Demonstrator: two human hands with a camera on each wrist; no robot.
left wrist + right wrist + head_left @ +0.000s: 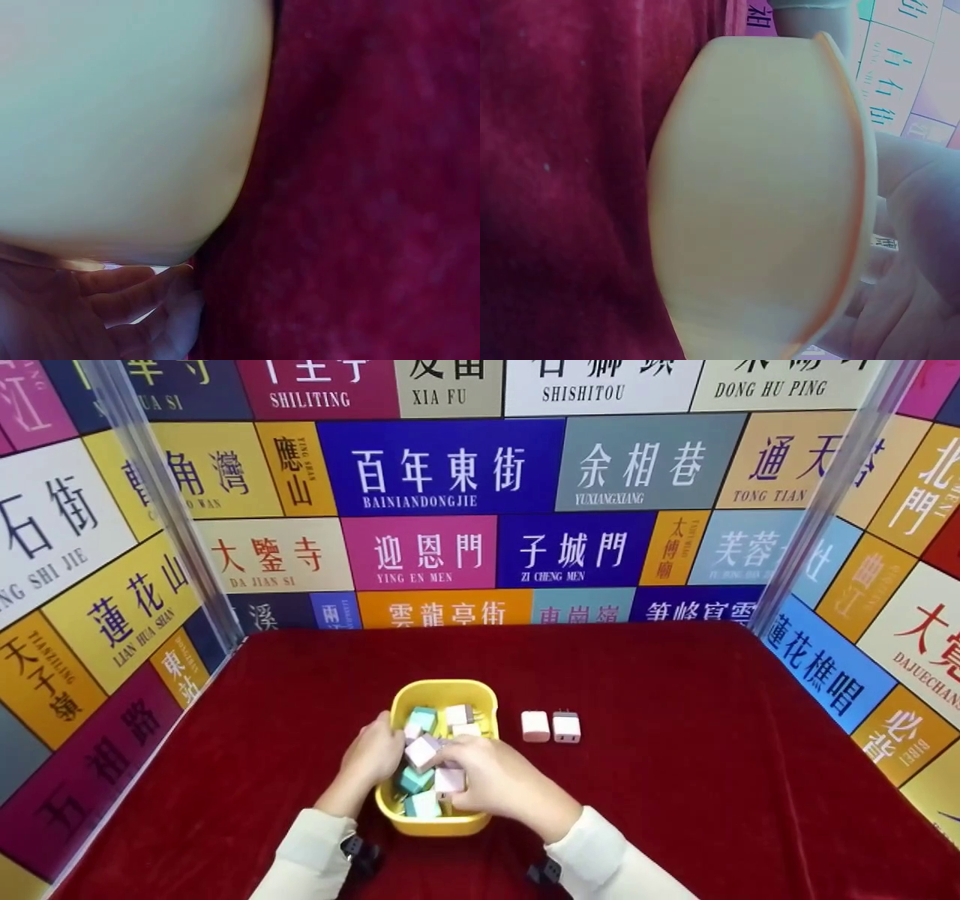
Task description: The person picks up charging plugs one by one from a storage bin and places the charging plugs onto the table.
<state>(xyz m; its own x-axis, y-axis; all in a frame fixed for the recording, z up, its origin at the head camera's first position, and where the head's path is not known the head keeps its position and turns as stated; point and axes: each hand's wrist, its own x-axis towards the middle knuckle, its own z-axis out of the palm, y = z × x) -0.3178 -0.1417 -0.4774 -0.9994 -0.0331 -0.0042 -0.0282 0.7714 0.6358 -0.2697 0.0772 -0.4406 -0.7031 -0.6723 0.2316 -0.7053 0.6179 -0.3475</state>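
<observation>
A yellow plastic basin (pixel 435 826) stands on the cloth, holding several plug-in phone chargers in white, pale purple and teal. At its left rim my left hand (pixel 379 750) grips the basin's side; the left wrist view has its fingers (pixel 127 296) along the outer wall. My right hand (pixel 495 776) reaches over the right rim and pinches a pale purple and white charger (pixel 422 752) above the others. A teal charger (pixel 415 780) lies just under it. In the right wrist view the basin's wall (pixel 757 187) hides the fingertips.
Right of the basin, a white charger (pixel 535 726) and a white and grey charger (pixel 567 727) lie side by side on the dark red cloth (pixel 675 780). Panels with printed place names (pixel 442 465) wall in the table at the back and both sides.
</observation>
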